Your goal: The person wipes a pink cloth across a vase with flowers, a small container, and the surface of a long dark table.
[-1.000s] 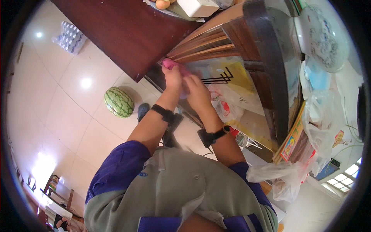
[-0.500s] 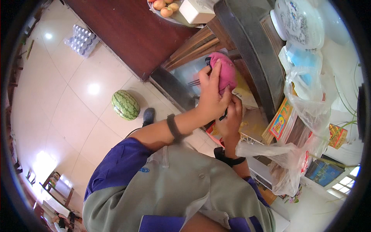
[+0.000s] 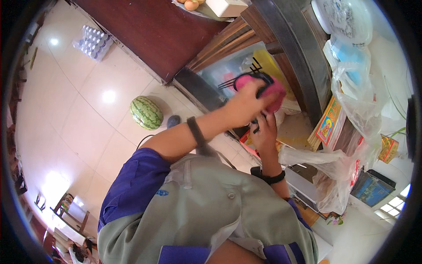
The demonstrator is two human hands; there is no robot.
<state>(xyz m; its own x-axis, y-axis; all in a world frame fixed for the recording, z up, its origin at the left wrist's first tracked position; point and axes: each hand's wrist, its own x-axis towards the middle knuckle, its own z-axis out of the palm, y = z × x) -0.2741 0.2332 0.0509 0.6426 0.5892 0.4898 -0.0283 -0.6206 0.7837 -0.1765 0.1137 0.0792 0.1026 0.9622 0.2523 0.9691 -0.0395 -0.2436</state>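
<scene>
A bundled pink cloth item (image 3: 278, 102), its exact kind unclear, hangs over an open wooden compartment in front of me. My left hand (image 3: 247, 108), blurred by motion, is closed on it from the left. A black strap-like piece (image 3: 265, 83) curves over the pink cloth beside the left fingers. Just below, my right hand (image 3: 265, 132) is closed, its fingers pinching a thin black piece (image 3: 255, 127) at the cloth's lower end. Beneath both hands lies a translucent plastic sheet (image 3: 215, 70) with black markings and a yellow area, partly hidden by the cloth.
A dark red tabletop (image 3: 158, 35) and black-edged wooden furniture (image 3: 292, 48) frame the compartment. On the right are a crumpled clear plastic bag (image 3: 334, 189) and colourful packets (image 3: 327, 125). A watermelon (image 3: 146, 112) and shrink-wrapped cans (image 3: 94, 44) rest on the tiled floor.
The pink cloth has shifted right and down with both hands. My left hand has turned over it, and the black strap now shows on top. More of the plastic sheet is uncovered.
</scene>
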